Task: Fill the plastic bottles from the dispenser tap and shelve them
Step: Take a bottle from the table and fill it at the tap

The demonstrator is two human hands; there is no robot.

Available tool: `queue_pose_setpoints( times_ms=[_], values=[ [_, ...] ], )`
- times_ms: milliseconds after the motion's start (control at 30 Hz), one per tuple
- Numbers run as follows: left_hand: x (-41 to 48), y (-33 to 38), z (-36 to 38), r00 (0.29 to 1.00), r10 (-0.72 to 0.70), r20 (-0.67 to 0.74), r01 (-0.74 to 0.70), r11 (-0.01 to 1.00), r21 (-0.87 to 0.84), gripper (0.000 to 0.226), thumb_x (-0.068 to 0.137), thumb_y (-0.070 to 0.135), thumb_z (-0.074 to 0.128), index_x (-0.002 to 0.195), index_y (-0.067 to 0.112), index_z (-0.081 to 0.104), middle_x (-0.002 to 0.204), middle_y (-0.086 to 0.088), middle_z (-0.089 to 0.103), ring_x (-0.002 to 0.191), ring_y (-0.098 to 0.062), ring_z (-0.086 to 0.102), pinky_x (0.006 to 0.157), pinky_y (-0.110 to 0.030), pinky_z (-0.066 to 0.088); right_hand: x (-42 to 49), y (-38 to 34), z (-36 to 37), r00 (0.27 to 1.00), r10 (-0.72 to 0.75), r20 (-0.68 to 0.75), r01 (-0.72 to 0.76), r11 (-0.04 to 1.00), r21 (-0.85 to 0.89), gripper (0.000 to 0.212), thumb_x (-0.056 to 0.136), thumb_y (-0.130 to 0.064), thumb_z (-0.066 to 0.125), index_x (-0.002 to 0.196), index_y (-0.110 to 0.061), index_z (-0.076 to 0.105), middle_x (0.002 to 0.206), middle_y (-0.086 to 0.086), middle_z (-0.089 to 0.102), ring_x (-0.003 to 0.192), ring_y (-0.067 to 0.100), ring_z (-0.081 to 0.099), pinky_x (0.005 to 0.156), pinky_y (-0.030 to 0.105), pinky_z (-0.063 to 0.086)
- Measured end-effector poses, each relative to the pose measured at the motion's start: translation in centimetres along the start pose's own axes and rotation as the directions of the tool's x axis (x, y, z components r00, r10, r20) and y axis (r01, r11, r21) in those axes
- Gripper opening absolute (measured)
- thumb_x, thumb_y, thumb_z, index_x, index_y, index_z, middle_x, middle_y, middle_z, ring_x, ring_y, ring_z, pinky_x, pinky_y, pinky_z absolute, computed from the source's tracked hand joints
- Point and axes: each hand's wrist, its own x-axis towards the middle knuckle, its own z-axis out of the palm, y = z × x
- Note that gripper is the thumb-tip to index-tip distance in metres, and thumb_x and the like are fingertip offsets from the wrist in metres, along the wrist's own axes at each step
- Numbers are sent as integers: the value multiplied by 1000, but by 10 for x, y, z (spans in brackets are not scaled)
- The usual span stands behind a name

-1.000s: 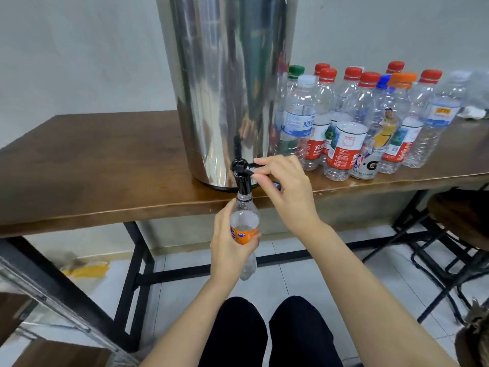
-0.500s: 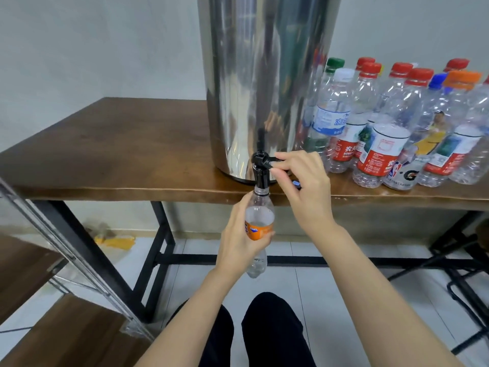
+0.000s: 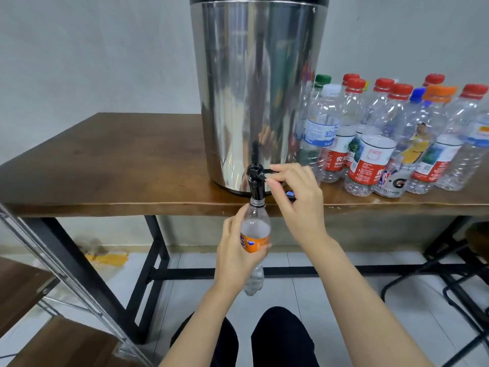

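Bottle (image 3: 256, 228) held by left hand (image 3: 235, 256) under tap (image 3: 255, 181).

Plain pale grey wall (image 3: 92, 49) at back, evenly lit. Brown wooden tabletop (image 3: 105, 160) runs L to R across the view, front edge glossy w/ soft reflections. Table frame (image 3: 156, 250) is black metal: square legs + a low crossbar. Floor (image 3: 304, 292) is white tile w/ dark grout lines. A yellow patch (image 3: 111, 259) lies on it near the wall, under the table's L end. Bottom L: shelf unit (image 3: 26, 282), wood boards on silvery metal posts. Far R: stool (image 3: 479, 235), dark seat on black tubular legs.
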Motion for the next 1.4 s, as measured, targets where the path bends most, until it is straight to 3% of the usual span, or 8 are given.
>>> queue_pose_setpoints(
  times_ms=[400,1167,1400],
  values=[
    [0,-2,0,1000,-4,-16,4,1000,-11,93,71,21,87,133,63,31,134,22,48,121,11,46,91,-3,39,0,2,2,999,-20,-31,20,1000,10,24,97,-27,57,90,-9,71,107,-1,69,91,24,59,86,12,36],
    [-3,-1,4,999,-31,-26,30,999,-27,93,70,18,88,131,58,32,128,27,45,118,19,42,86,1,37,-3,2,4,999,-22,-35,24,999,37,21,95,-26,60,94,-8,71,109,0,68,98,20,61,91,14,39],
    [-3,0,6,999,-41,-30,40,998,-40,93,70,19,89,134,54,31,130,24,45,119,18,41,88,2,36,-5,5,7,999,-8,-37,12,996,94,19,96,-25,60,94,-9,71,111,-2,67,100,19,60,79,38,52]
  ],
)
